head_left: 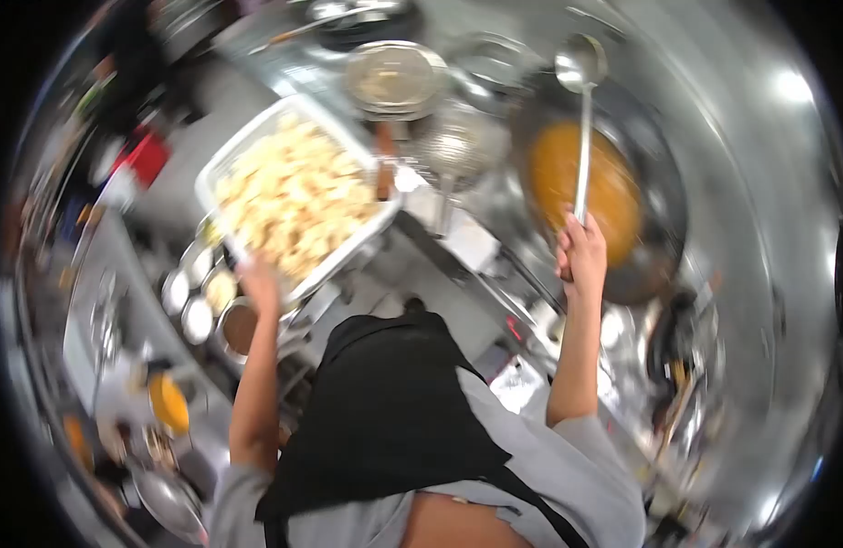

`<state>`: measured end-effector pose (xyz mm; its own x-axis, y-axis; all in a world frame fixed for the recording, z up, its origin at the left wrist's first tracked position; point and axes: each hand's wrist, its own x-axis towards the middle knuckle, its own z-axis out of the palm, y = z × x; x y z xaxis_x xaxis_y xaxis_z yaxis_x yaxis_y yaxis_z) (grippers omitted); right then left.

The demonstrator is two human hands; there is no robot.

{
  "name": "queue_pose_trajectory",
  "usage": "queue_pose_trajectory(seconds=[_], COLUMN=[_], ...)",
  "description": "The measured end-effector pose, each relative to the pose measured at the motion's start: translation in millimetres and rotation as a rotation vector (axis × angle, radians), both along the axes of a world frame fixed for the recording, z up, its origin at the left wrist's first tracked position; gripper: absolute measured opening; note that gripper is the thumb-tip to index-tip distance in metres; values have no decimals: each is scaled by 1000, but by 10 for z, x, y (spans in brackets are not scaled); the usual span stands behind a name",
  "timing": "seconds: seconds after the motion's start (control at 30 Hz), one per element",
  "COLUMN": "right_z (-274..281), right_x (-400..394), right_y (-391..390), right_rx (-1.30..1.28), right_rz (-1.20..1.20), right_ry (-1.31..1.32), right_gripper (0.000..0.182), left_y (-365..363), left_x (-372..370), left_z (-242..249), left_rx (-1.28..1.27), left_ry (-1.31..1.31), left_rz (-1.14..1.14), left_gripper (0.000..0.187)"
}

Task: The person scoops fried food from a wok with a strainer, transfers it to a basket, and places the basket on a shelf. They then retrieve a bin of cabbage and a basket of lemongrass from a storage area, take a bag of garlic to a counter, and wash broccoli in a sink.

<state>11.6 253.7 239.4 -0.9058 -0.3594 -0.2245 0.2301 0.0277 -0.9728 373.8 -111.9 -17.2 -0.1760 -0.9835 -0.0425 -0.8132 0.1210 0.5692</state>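
Note:
A large white rectangular tub (335, 267) is heaped with pale yellow chopped pieces (298, 196); their exact kind is not clear. My left hand (260, 285) grips the tub's near-left rim, its fingers blurred and partly hidden. On the right, my right hand (581, 256) is closed around the handle of a long metal ladle (583, 137). The ladle's bowl points away from me, above the far side of a dark wok (663, 192). Orange-brown liquid (586, 187) fills the bottom of the wok.
Beyond the tub are a round metal strainer (396, 78) and a perforated skimmer (453, 146). Several small seasoning containers (198, 320) stand at left beside the tub. A metal counter (120, 301) runs along the left. Another person (129, 55) is at upper left.

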Motion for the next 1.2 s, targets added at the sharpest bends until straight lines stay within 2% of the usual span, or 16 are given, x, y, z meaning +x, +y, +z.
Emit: queue_pose_trajectory(seconds=[0.07,0.1,0.13,0.17,0.27,0.3,0.37,0.43,0.5,0.53,0.57,0.63,0.83,1.07,1.17,1.2], right_z=[29,33,24,-16,-276,-345,-442,-491,-526,-564,-584,-449,81,270,289,292], right_x=[-152,-205,-281,-347,-446,-447,-436,-438,-455,-416,-398,-337,-203,-372,-432,-452], right_y=[447,658,863,1033,1454,1527,1612,1683,1740,1736,1736,1613,1052,237,-196,-350], right_rx=[189,210,372,527,715,714,664,534,-368,-646,-648,-962,-1038,-1060,-1069,-1073], right_rz=[-116,-170,-186,-188,-234,-242,-237,-256,-232,-173,-168,-141,55,298,348,382], right_ry=[69,90,139,176,240,242,35,-91,-608,-642,-642,-724,-687,-693,-750,-789], right_gripper=[21,21,19,18,10,10,10,7,6,11,11,15,22,22,21,20], left_y=[113,154,290,287,246,240,220,272,253,245,225,234,197,286,378,404], left_x=[-100,-72,-168,-182,-157,-140,-154,-175,-180,-172,-159,-153,-138,-182,-253,-229], left_z=[205,156,424,388,306,291,343,478,425,399,377,390,168,365,550,646], left_rx=[14,-138,-40,-66,-89,-59,-35,-34,-86,-137,-141,-23,-175,-110,-161,-130], left_ry=[287,357,368,429,436,449,466,370,364,355,357,366,290,349,181,237], left_rz=[123,82,145,150,132,142,146,168,164,165,168,158,174,179,397,428], left_gripper=[39,42,43,43,43,43,44,39,38,36,36,43,40,35,39,44])
